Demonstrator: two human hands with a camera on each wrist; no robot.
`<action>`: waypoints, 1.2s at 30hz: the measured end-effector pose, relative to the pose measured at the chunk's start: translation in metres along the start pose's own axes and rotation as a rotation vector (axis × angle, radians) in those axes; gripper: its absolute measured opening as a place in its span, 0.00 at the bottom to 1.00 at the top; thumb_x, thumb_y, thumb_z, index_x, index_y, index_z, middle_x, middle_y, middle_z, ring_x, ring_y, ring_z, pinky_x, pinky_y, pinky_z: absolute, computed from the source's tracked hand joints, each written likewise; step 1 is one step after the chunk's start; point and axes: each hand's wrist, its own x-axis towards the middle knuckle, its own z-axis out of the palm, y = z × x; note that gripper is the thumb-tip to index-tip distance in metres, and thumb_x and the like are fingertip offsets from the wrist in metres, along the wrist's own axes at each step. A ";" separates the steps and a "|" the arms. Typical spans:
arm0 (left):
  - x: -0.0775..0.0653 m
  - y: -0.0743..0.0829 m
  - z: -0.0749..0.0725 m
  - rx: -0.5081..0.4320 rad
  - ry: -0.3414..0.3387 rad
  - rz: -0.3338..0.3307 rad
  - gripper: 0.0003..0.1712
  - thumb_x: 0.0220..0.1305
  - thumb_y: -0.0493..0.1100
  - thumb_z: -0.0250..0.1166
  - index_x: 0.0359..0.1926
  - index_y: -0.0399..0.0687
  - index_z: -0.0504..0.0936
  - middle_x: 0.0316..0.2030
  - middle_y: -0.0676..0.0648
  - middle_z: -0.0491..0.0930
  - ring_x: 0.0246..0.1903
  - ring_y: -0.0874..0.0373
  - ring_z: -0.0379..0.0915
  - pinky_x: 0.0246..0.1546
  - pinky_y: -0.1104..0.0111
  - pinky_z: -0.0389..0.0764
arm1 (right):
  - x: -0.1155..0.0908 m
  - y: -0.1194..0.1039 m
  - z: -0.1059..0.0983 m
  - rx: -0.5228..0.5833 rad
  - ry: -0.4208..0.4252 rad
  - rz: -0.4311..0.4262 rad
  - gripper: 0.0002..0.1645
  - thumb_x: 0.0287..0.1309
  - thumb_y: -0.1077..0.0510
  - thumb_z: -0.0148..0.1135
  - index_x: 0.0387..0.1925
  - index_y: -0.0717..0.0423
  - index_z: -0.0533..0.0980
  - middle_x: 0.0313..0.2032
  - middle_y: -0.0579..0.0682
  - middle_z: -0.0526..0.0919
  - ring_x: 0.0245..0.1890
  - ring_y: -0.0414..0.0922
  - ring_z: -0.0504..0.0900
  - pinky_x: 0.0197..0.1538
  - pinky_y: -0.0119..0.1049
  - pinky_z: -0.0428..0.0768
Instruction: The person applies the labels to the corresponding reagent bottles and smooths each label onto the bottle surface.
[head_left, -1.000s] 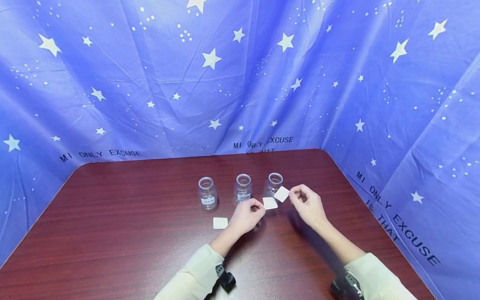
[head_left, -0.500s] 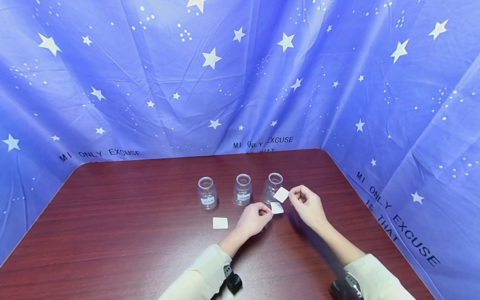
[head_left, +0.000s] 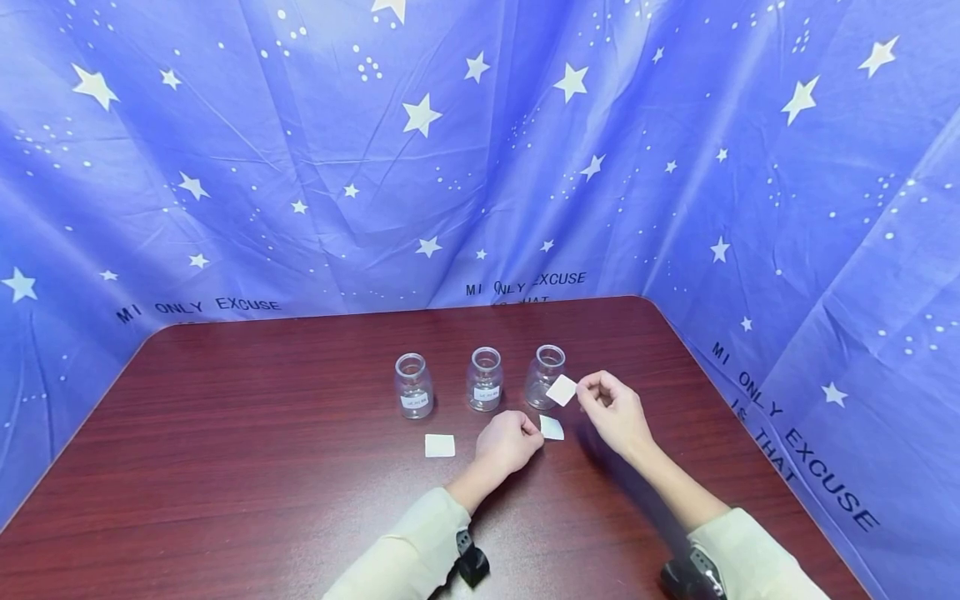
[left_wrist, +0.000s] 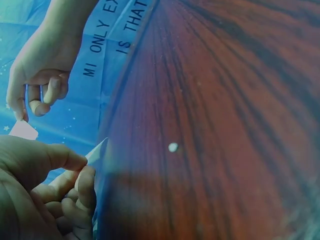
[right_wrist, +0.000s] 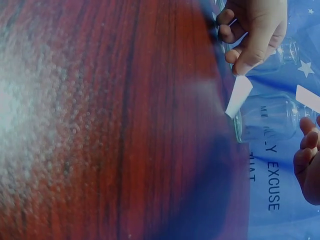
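Note:
In the head view my left hand [head_left: 508,442] pinches a small white slip of paper [head_left: 552,428] by its left edge, low in front of the rightmost jar. The slip looks slightly curled. My right hand [head_left: 617,412] holds a white square label [head_left: 562,390] by one corner between thumb and fingertips. That label overlaps the rightmost glass jar [head_left: 550,358] in view; whether they touch I cannot tell. Up close, the left wrist view shows the thumb and finger of the left hand [left_wrist: 55,185] on the slip. Any print on either piece cannot be made out.
Two more glass jars stand in a row to the left, the middle jar [head_left: 486,371] and the left jar [head_left: 413,379], each with a printed label low on its front. A white paper rectangle [head_left: 440,446] lies on the dark red table [head_left: 225,467]. Starry blue curtains [head_left: 300,167] hang behind.
My left hand has moved right and toward me, lowering its slip from beside the right jar to in front of it. The right hand and its label have hardly moved.

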 end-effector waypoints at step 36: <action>0.003 -0.003 -0.020 -0.249 0.028 0.032 0.05 0.52 0.46 0.61 0.27 0.53 0.82 0.23 0.56 0.81 0.23 0.67 0.72 0.29 0.72 0.72 | -0.002 -0.001 0.007 -0.064 -0.026 -0.001 0.02 0.57 0.62 0.59 0.32 0.58 0.77 0.18 0.46 0.75 0.14 0.29 0.64 0.18 0.26 0.64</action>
